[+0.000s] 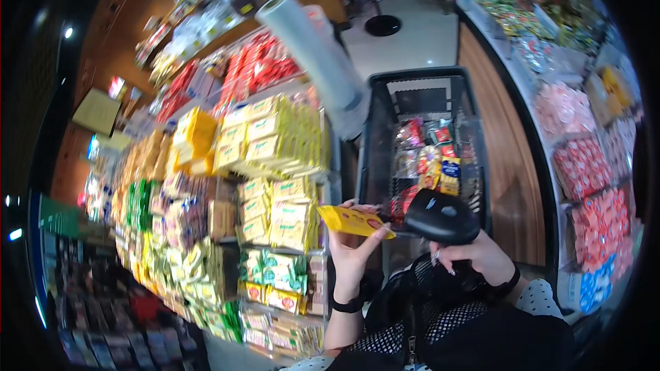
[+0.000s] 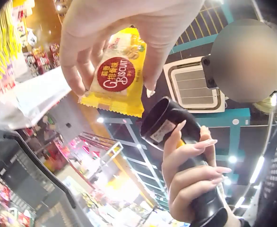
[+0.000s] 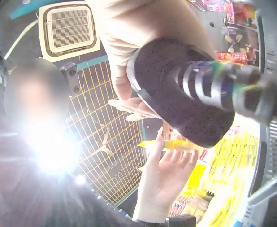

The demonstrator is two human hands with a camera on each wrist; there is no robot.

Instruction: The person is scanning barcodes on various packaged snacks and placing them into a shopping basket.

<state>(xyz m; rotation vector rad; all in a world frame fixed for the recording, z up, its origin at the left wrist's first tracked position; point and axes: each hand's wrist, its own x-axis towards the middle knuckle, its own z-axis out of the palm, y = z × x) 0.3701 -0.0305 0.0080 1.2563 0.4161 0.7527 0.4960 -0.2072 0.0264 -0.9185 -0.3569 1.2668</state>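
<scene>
A yellow biscuit packet point(image 1: 353, 222) is pinched between the thumb and fingers of my left hand point(image 1: 352, 254); in the left wrist view its printed face with a red circle shows on the packet point(image 2: 116, 75), held by the left hand point(image 2: 124, 28). My right hand point(image 1: 478, 260) grips a black handheld scanner point(image 1: 441, 217), its head close to the packet on the right. Fingers of the right hand point(image 2: 188, 175) curl round the scanner's handle point(image 2: 204, 189) in the left wrist view.
A dark basket point(image 1: 366, 144) holding several small packets stands just ahead. Shelves of stacked yellow packets point(image 1: 265, 139) rise at left, beside a clear plastic roll point(image 1: 313, 55). A display counter with pink packets point(image 1: 565, 108) runs along the right.
</scene>
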